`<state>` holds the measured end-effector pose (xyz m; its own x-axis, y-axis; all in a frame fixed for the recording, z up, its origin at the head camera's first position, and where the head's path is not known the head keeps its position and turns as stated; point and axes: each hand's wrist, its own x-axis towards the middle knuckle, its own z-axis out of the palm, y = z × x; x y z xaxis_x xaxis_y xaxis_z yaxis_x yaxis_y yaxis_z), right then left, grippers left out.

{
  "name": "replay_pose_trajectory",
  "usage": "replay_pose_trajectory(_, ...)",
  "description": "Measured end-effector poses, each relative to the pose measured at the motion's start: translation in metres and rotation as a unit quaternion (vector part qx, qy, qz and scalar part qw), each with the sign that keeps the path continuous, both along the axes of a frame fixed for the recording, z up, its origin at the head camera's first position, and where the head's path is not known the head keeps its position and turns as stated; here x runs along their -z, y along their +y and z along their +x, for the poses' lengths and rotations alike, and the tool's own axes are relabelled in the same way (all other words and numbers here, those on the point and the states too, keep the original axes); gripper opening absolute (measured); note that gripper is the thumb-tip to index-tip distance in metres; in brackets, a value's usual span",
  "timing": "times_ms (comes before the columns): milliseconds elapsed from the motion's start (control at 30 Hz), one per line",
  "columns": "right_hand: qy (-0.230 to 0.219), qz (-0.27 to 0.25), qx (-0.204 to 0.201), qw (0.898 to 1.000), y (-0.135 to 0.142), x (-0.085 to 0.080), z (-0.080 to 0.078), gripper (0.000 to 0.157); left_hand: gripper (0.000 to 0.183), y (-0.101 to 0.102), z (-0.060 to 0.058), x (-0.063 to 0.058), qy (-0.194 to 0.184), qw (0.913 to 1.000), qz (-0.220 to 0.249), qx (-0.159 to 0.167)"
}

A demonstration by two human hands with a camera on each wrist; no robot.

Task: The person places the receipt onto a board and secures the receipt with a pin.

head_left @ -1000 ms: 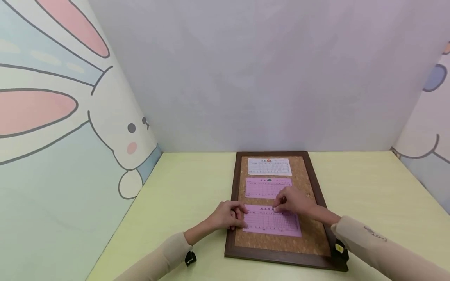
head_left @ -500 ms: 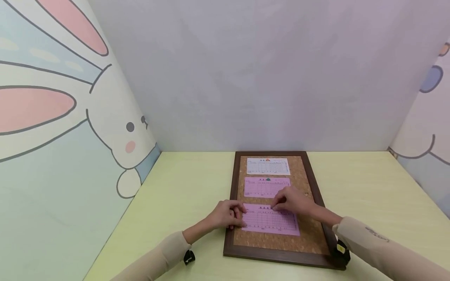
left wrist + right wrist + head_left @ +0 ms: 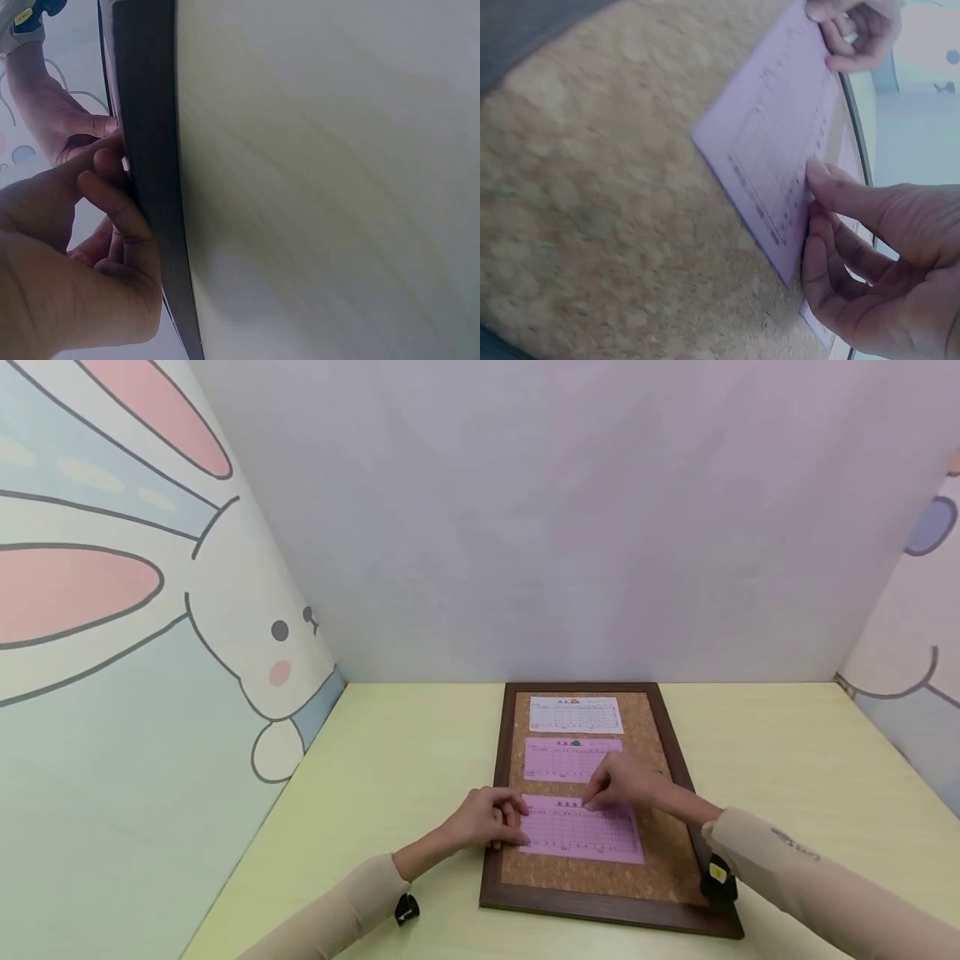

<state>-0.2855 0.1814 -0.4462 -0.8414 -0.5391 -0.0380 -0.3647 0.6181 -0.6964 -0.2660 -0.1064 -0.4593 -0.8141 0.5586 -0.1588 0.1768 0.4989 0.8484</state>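
A pink printed form (image 3: 581, 839) lies at the lower part of a framed cork board (image 3: 667, 868). My left hand (image 3: 491, 817) rests at its left edge, index finger near the upper corner and thumb near the lower one. The thumb and fingertips of my right hand (image 3: 622, 783) meet at the middle of the form's top edge, pinching what looks like a pushpin, mostly hidden by the fingers. In the right wrist view those fingertips (image 3: 817, 176) touch the pink paper. Higher up, another pink form (image 3: 555, 760) has a green pin, partly covered by my right hand.
A white form (image 3: 576, 715) with an orange pin is at the board's top. The board's dark wooden frame (image 3: 570, 900) lies on a pale yellow table (image 3: 405, 727). A grey wall (image 3: 525, 527) rises behind, and a rabbit picture (image 3: 247, 635) covers the left wall.
My right hand stays at the form's top edge, with its wrist and forearm shifted slightly. The left hand keeps its place on the paper. The papers stay put on the board.
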Motion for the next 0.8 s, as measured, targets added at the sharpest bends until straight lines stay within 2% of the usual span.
replay_pose_trajectory(133, -0.033, -0.011, -0.018, 0.999, 0.006, -0.001, -0.005, 0.005, 0.026, 0.001, 0.0, 0.002, 0.002, 1.0, 0.001, 0.001)
replay_pose_trajectory(267, -0.041, -0.027, -0.043, 0.998, 0.01, -0.001, -0.007, 0.009, 0.026, 0.001, -0.001, 0.002, 0.0, 1.0, -0.001, 0.0)
replay_pose_trajectory(400, -0.044, -0.034, -0.04, 0.998, 0.013, 0.001, -0.01, 0.009, 0.026, 0.0, -0.003, 0.001, -0.001, 1.0, -0.002, 0.001)
replay_pose_trajectory(633, -0.033, -0.022, -0.009, 0.999, 0.013, 0.003, -0.012, 0.007, 0.026, 0.001, -0.004, -0.001, -0.001, 1.0, 0.006, -0.005)
replay_pose_trajectory(800, -0.017, -0.019, -0.019, 0.999, 0.014, 0.007, -0.009, 0.007, 0.026, 0.001, -0.002, 0.001, -0.005, 1.0, 0.003, -0.001)
